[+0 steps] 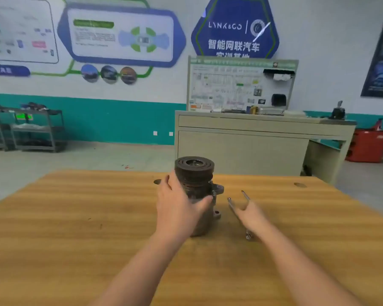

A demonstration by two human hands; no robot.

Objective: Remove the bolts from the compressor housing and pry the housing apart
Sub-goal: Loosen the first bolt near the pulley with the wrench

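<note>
The compressor (pixel 197 180) stands upright on the wooden table (pixel 75 228), its dark grooved pulley on top and grey housing with mounting ears below. My left hand (pixel 179 206) wraps around the housing's left and front side, thumb across the front. Right of the compressor lie long metal tools or bolts (pixel 232 206). My right hand (pixel 251 214) rests over them, fingers spread, one thin rod (pixel 245 195) sticking out beyond the fingers. A small bolt end (pixel 248 236) shows below my right wrist. I cannot tell whether the right hand grips anything.
Beyond the table's far edge stands a beige workbench (pixel 263 140) with a training board. Grey shelving carts (pixel 31 129) are at far left and a red bin (pixel 367 146) at far right. A dark knot (pixel 300 184) marks the tabletop.
</note>
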